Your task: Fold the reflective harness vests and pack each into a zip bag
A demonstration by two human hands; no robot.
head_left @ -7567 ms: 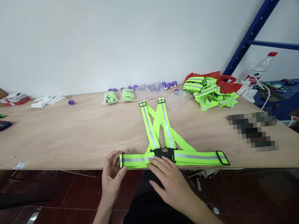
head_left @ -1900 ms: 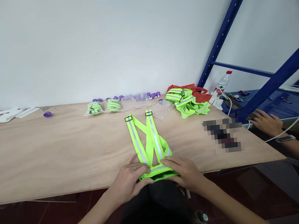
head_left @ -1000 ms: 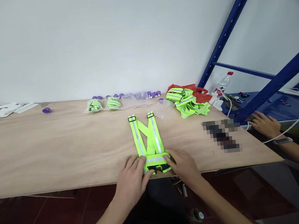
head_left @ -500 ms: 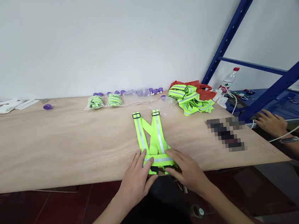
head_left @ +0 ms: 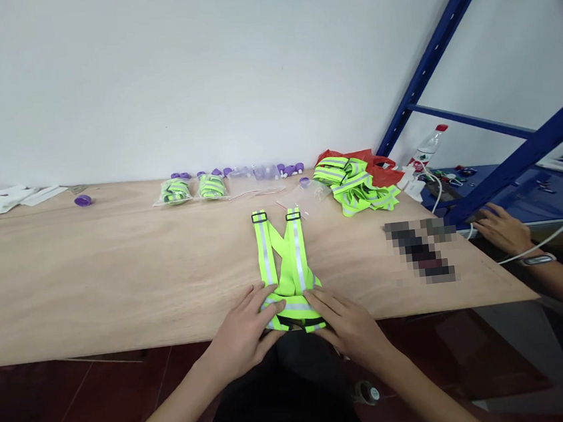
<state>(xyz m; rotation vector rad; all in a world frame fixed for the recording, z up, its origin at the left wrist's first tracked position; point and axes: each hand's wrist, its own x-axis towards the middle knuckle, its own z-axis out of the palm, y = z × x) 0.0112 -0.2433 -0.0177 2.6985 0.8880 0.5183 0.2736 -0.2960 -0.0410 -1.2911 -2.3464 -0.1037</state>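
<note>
A fluorescent yellow-green reflective vest (head_left: 294, 263) made of elastic straps lies on the table near its front edge. Its two shoulder straps point away from me, each with a black slider buckle, and they cross in the middle. My left hand (head_left: 243, 329) is at the lower left of the waistband, fingers on top and thumb by the lower edge. On the right side, my right hand (head_left: 348, 318) holds the band in the same way. Black parts show under the band between my thumbs. The undersides of both grips are hidden.
Two bagged vests (head_left: 175, 191), purple caps (head_left: 290, 169) and clear bags (head_left: 305, 195) lie along the wall. A vest pile (head_left: 365, 192) rests by red plastic (head_left: 382, 170). Another person's hand (head_left: 505, 231) is beside the blue rack (head_left: 428, 75). White papers (head_left: 3, 200) lie far left.
My hands have shifted slightly on the waistband, its lower edge now lying a little differently with the black parts spread wider. The camera view has shifted slightly.
</note>
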